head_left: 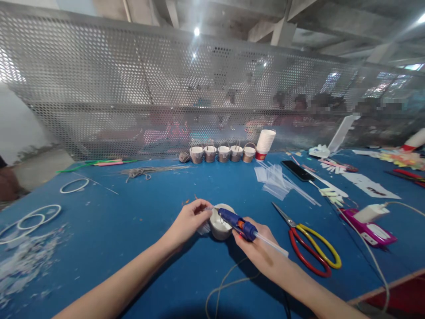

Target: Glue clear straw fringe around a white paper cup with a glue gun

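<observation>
A blue hot glue gun (pixel 234 220) is in my right hand (pixel 257 243), whose fingers wrap round its handle. A clear glue stick (pixel 270 243) sticks out of its back end. The nozzle points left, over the rim of a small white cup (pixel 221 232) standing on the table. My left hand (pixel 190 221) is closed in a pinch at the cup's left side, close to the nozzle tip. Something small and pale shows at its fingertips, too small to name. Clear plastic scraps (pixel 203 229) lie under that hand, partly hidden.
Scissors (pixel 292 226) lie right of my right hand. Behind stand several small handled cups (pixel 224 154) and a paper cup stack (pixel 265 144). Clear strips (pixel 275 179), a phone (pixel 297 170) and a purple power strip (pixel 368 230) lie right; white rings (pixel 40 217) left. A cord (pixel 229 283) crosses the front.
</observation>
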Motion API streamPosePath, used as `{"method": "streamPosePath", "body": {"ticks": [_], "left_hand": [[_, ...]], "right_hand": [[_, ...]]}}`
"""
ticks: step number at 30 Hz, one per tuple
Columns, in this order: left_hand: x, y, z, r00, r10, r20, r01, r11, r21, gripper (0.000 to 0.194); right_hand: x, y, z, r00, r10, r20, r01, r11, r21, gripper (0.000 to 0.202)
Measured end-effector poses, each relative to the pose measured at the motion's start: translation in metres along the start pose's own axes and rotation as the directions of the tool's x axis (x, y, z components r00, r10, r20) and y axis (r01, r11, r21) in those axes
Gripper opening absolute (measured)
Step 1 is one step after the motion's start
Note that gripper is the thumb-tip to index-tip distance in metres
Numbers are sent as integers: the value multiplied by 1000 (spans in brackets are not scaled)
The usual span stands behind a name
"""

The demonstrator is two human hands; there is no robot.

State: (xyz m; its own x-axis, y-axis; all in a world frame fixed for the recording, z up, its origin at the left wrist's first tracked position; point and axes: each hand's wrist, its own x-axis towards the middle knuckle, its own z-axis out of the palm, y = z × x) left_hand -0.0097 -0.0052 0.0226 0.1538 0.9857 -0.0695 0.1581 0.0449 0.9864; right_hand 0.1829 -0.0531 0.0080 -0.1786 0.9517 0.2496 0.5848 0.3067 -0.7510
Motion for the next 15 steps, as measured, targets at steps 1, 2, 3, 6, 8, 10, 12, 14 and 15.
{"method": "streamPosePath", "body": {"ticks": [1,2,3,6,8,10,12,14,15], "left_hand": [[0,1,0,1000,-1,-1,1,1000,-1,21],[-1,2,1,1000,-2,-1,2,1000,-2,21],[-1,2,1,1000,-4,-2,4,1000,-3,20],[-2,4,1,1000,-8,-4,8,1000,-7,19],[-3,4,1,1000,-9,-6,9,1000,-9,19],[-3,4,0,1000,-9,-9,9,1000,-10,19],[-3,3,-1,1000,-9,-9,9,1000,-9,20],[-3,3,-1,1000,-11,-7,11,1000,-8,20],[-2,3,-1,1000,-11,-6,11,1000,-9,20]], "right_hand": [[0,0,0,1000,1,-4,-1,1000,0,18],[0,-1,0,1000,4,-3,-4,1000,2,18],[0,-1,0,1000,10,2,-10,1000,4,17],[0,-4,0,999,30,24,-30,1000,6,18],[1,-4,0,999,33,17,-33,999,9,18],[2,-3,0,1000,28,1,-28,999,17,19],[2,-1,0,1000,31,1,-31,999,17,20],[2,1,0,999,37,5,-37,999,16,19],[2,2,0,999,43,9,-43,999,17,19]]}}
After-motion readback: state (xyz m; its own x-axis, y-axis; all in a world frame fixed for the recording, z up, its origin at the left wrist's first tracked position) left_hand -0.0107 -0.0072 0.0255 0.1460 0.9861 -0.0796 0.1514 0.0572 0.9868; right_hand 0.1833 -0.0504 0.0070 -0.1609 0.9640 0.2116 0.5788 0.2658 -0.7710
